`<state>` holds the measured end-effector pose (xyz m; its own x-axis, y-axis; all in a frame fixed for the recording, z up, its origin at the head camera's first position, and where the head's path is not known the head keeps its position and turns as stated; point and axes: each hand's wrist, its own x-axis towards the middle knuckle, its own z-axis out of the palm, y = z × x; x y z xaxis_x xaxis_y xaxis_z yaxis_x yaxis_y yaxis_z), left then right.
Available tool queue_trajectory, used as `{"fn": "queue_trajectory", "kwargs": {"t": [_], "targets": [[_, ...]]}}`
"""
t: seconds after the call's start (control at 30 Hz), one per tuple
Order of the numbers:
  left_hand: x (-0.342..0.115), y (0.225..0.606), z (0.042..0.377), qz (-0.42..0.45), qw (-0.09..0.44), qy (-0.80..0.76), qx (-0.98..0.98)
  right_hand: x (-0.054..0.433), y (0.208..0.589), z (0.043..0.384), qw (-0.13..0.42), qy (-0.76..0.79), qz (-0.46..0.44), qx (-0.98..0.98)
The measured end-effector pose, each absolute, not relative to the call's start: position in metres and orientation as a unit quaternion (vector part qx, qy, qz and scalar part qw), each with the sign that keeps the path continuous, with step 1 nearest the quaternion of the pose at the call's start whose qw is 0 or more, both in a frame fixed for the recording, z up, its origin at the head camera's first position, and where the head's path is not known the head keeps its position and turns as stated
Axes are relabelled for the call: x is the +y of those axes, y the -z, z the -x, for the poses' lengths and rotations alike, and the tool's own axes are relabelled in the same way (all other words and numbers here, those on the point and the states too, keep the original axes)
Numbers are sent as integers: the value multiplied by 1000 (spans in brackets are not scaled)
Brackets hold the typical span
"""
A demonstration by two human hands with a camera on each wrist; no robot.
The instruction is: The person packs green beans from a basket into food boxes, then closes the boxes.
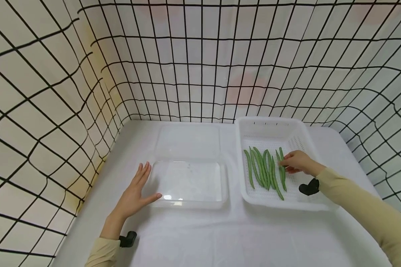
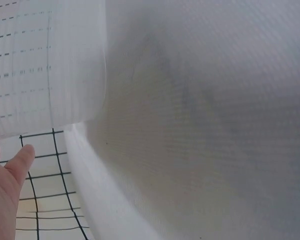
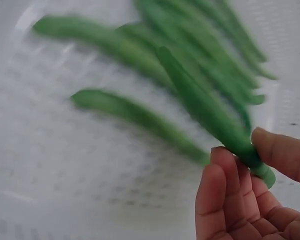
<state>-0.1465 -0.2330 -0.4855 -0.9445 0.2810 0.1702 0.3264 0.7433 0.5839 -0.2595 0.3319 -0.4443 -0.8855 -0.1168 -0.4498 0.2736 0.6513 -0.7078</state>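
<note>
My right hand is over the right part of a white perforated plastic basket. Between thumb and fingers it pinches a green bean near one end, as the right wrist view shows close up. Several other green beans lie side by side on the basket floor, left of that hand. My left hand is at the left edge of a clear plastic container, fingers straight and thumb spread toward its near left corner. Only part of that hand appears at the left of the left wrist view.
Behind the container lies a flat translucent piece like a lid. A white cloth covers the table. Black wire grid panels stand along the back and both sides, close behind the basket.
</note>
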Motion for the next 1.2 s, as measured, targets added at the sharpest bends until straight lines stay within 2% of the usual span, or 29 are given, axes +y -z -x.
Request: {"fn": "queue_trajectory", "kwargs": {"t": [0.23,0.53,0.9,1.2], "targets": [[-240,478,147,159,42,316,-934,293,405,270,225,512,-34,828],[-243,474,152,155,39,321,-933,190,375,270,236,600,10,764],[-237,482,153,153,27,341,-927,59,401,256,323,593,51,736],[-235,486,148,154,29,341,-927,3,439,241,370,589,75,714]]}}
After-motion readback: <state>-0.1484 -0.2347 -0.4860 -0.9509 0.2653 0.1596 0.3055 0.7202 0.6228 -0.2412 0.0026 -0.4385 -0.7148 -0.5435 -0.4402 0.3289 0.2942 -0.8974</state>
